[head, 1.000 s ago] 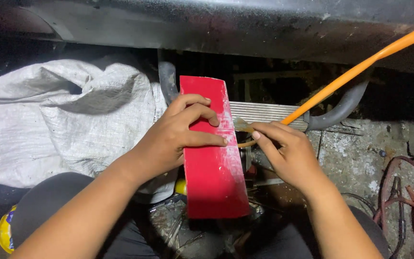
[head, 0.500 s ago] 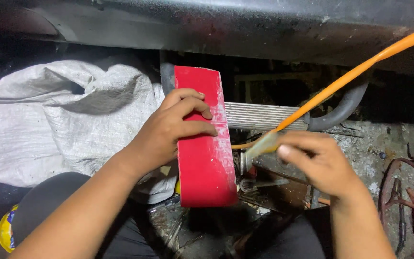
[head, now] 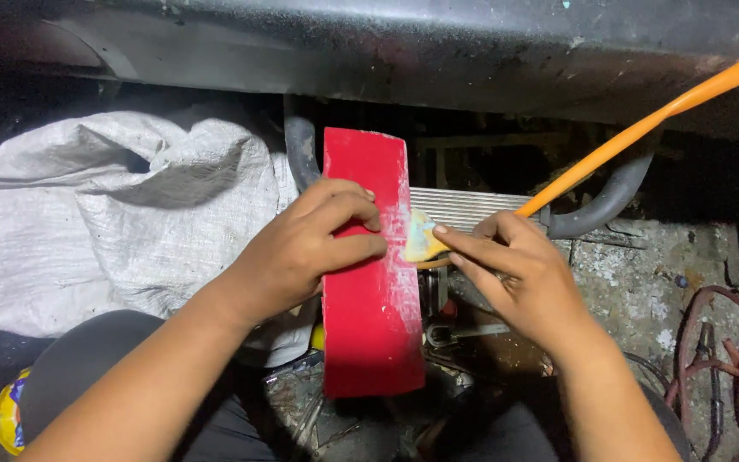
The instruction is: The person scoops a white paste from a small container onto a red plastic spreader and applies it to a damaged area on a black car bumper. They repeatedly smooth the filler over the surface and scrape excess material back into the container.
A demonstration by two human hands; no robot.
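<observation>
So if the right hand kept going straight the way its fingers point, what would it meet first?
Probably the red panel. The right hand points left, pressing a yellowish pad at the panel's right edge, with the left hand just beyond; depth is unclear.

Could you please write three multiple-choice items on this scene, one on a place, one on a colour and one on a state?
1. Where does the white woven sack lie relative to the red panel?
A. To its left
B. To its right
C. On top of it

2. What colour is the long handle of the brush?
A. Blue
B. Orange
C. Black

3. What is the left hand doing?
A. Hanging free, away from everything
B. Gripping the brush handle
C. Gripping the red panel, fingers across its face

Answers:
1. A, the sack fills the left of the view, beside the panel.
2. B, the handle runs orange to the upper right from the right hand.
3. C, its fingers lie over the panel's red face.
</observation>
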